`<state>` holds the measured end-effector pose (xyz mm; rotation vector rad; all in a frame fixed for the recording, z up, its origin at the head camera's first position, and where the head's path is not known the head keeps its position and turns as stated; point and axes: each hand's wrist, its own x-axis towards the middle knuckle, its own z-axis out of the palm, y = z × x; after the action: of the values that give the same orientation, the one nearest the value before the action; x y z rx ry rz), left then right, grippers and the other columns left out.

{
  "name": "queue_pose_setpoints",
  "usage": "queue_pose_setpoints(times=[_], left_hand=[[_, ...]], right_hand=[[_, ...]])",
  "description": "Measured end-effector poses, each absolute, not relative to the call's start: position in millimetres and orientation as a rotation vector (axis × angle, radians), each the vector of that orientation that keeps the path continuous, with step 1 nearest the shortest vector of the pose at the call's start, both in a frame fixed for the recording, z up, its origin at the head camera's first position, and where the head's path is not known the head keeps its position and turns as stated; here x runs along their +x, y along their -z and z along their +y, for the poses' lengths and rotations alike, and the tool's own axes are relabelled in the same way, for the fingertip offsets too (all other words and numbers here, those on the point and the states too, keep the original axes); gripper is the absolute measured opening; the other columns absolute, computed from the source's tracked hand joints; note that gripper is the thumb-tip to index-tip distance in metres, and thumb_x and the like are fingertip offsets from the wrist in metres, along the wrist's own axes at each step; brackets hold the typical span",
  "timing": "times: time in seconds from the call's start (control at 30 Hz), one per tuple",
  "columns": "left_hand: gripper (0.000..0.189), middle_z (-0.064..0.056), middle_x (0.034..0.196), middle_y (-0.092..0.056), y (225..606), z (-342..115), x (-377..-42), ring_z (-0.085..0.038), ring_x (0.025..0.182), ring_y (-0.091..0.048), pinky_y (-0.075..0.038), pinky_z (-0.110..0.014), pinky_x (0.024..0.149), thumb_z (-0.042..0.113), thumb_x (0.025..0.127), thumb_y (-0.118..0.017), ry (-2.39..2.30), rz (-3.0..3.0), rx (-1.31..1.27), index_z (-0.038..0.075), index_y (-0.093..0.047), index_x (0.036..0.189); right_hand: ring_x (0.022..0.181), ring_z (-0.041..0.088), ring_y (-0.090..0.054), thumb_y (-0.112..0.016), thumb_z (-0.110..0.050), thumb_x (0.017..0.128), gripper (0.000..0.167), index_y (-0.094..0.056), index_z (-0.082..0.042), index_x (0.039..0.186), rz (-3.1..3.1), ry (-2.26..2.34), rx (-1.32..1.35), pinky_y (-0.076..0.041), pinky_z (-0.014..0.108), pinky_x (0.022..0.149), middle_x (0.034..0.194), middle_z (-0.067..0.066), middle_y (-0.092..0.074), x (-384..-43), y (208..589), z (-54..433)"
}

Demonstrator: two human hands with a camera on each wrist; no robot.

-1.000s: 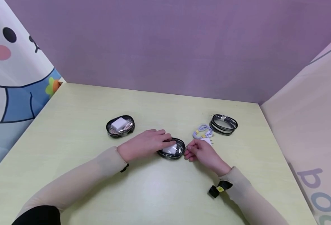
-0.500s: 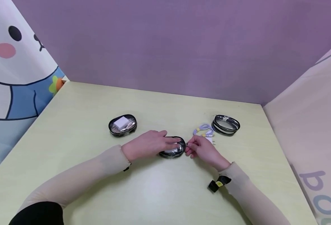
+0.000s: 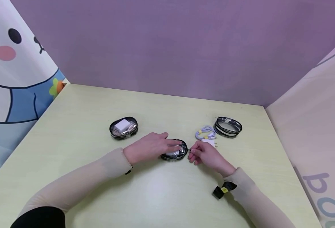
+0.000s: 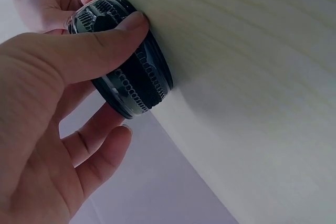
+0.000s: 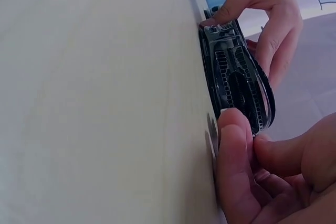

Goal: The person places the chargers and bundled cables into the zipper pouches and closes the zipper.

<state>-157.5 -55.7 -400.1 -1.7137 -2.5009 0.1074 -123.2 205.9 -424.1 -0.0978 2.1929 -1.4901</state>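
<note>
A small oval clear zip case [image 3: 183,148] with black trim lies mid-table, something white showing through its top. My left hand [image 3: 153,147] holds it from the left, fingers across the top; in the left wrist view the thumb [image 4: 105,45] presses on its zippered side wall. At the case's right end, my right hand [image 3: 208,155] pinches the small dark zipper pull [image 3: 189,150] between thumb and curled index finger. In the right wrist view the zipper side of the case [image 5: 236,72] faces me, and the pinched tip is mostly hidden by the fingers.
A similar case [image 3: 117,134] holding a white charger [image 3: 122,125] sits at the back left. Behind my right hand lie a coiled lilac cable [image 3: 201,136] and a white plug charger [image 3: 210,142]. Another clear case [image 3: 227,126] stands at the back right, before the purple wall [image 3: 167,47].
My left fingers have slid rightward over the top of the case. My right hand has shifted slightly right, leaving a little more gap to the case's end.
</note>
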Motion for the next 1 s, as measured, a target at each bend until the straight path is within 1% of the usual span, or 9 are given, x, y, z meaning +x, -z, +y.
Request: queue_pose_setpoints(times=[0.47, 0.57, 0.7, 1.0], left_hand=[[0.067, 0.007, 0.143, -0.055, 399.6, -57.1, -156.7, -0.018, 0.081, -0.053, -0.038, -0.026, 0.047, -0.005, 0.082, -0.069, -0.074, -2.494, -1.689, 0.029, -0.061, 0.139], [0.065, 0.007, 0.142, -0.056, 400.6, -56.8, -157.1, -0.019, 0.080, -0.052, -0.038, -0.026, 0.048, -0.006, 0.083, -0.067, -0.064, -2.489, -1.685, 0.028, -0.062, 0.138], [0.065, 0.006, 0.142, -0.057, 401.4, -56.6, -157.4, -0.019, 0.080, -0.052, -0.037, -0.026, 0.048, -0.007, 0.082, -0.067, -0.055, -2.481, -1.680, 0.028, -0.063, 0.136], [0.063, 0.005, 0.143, -0.056, 402.0, -57.5, -155.6, -0.020, 0.081, -0.052, -0.041, -0.027, 0.052, -0.004, 0.083, -0.069, -0.036, -2.483, -1.681, 0.026, -0.062, 0.138]], right_hand=[[0.074, 0.023, -0.067, -0.050, -0.002, 0.102, 0.011, -0.056, 0.005, 0.097, 2.079, 1.506, -0.183, -0.058, 0.034, 0.066, 0.088, 0.014, -0.070, -112.2, 429.8, 203.1], [0.073, 0.022, -0.067, -0.049, -0.002, 0.102, 0.011, -0.057, 0.005, 0.097, 2.053, 1.505, -0.203, -0.058, 0.034, 0.066, 0.088, 0.014, -0.070, -111.0, 429.8, 199.9], [0.073, 0.020, -0.067, -0.050, -0.002, 0.103, 0.012, -0.057, 0.005, 0.098, 2.032, 1.509, -0.203, -0.058, 0.034, 0.066, 0.088, 0.014, -0.070, -110.3, 430.5, 197.5], [0.075, 0.022, -0.066, -0.053, -0.007, 0.103, 0.014, -0.058, 0.005, 0.100, 2.044, 1.504, -0.191, -0.058, 0.035, 0.067, 0.088, 0.014, -0.069, -108.4, 427.5, 197.2]])
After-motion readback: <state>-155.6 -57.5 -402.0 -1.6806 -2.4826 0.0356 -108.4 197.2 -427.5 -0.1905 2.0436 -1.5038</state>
